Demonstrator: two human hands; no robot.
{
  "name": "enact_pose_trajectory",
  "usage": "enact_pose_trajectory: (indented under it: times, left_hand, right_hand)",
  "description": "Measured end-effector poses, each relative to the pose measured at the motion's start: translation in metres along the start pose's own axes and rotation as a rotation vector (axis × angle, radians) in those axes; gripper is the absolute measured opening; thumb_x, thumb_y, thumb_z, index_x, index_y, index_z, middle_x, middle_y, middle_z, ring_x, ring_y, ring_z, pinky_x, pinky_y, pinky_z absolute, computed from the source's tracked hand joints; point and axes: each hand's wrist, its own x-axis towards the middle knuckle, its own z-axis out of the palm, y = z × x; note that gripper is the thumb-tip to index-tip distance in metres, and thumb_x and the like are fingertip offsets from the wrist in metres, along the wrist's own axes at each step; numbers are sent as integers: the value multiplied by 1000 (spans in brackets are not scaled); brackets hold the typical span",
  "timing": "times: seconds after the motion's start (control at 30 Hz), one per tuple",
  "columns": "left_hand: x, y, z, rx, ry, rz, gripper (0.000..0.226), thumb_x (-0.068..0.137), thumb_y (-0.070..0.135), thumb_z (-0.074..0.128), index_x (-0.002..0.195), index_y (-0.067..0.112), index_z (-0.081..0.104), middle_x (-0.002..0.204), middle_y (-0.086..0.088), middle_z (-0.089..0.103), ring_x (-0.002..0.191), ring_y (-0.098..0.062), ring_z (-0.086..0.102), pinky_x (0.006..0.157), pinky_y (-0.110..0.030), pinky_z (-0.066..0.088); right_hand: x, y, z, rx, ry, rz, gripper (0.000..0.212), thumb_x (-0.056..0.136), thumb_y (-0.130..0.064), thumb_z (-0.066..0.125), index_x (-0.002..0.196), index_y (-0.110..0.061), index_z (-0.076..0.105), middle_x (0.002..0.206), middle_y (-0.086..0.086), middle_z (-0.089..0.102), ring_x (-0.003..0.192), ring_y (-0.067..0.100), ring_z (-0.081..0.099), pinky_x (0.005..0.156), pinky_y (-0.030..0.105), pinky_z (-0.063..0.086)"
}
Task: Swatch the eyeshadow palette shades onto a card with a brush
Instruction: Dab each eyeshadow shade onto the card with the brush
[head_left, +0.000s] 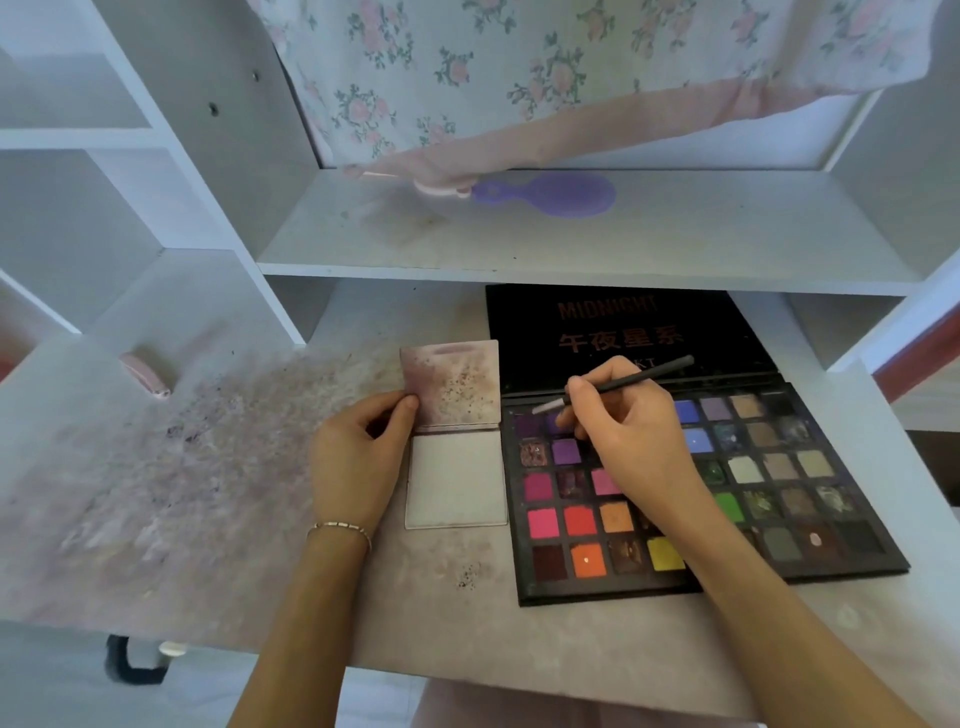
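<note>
Head: purple hairbrush (545, 195) on shelf (675, 244) above palette (810, 519); floral cloth (519, 67) behind.

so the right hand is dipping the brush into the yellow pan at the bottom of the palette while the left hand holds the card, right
Not quite. The head view shows the right hand working the thin black brush at the purple pans in the top-left corner of the open black eyeshadow palette, not the yellow one. The left hand does hold the stained folded card.

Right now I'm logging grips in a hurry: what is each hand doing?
Left hand: pinches the stained card at its edge.
Right hand: grips the brush over the palette.
</note>
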Motion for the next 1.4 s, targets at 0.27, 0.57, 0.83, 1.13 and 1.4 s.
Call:
enact_pose_trajectory:
  times: [0.27,0.57,0.83,1.13,1.4]
  left_hand:
    - [0,-1,1,-1,-3,-1,12,83,15,64,90,13,73,75,27,58,72,12,54,65,2,38]
    - [0,-2,1,-3,2,4,13,83,15,64,91,12,73,76,23,59,72,11,54,65,4,36]
    - [0,-2,1,5,-3,6,12,83,16,64,90,13,73,77,20,61,73,10,54,66,3,37]
    - [0,-1,1,15,-3,1,12,83,16,63,90,13,73,76,21,60,71,11,54,65,3,37]
    - [0,0,0,22,-6,0,12,83,17,63,89,15,73,75,20,61,71,7,55,67,-8,40]
  right_hand:
    - [-1,1,1,-41,-32,-9,13,89,-15,51,76,-15,55,65,-8,68,67,3,64,64,18,52]
    - [-3,0,1,-66,-76,-7,14,90,-12,51,76,-12,55,61,-7,66,67,0,63,62,10,47]
    - [-3,-1,1,-86,-83,-17,14,90,-12,51,76,-12,55,66,-4,65,69,1,63,62,12,47]
    - [-3,-2,0,-68,-76,-24,12,90,-10,50,79,-10,55,67,-4,65,71,0,63,65,13,49]
    - [-3,-4,1,-75,-83,-18,13,90,-10,50,78,-11,54,67,-5,64,70,-2,63,64,10,47]
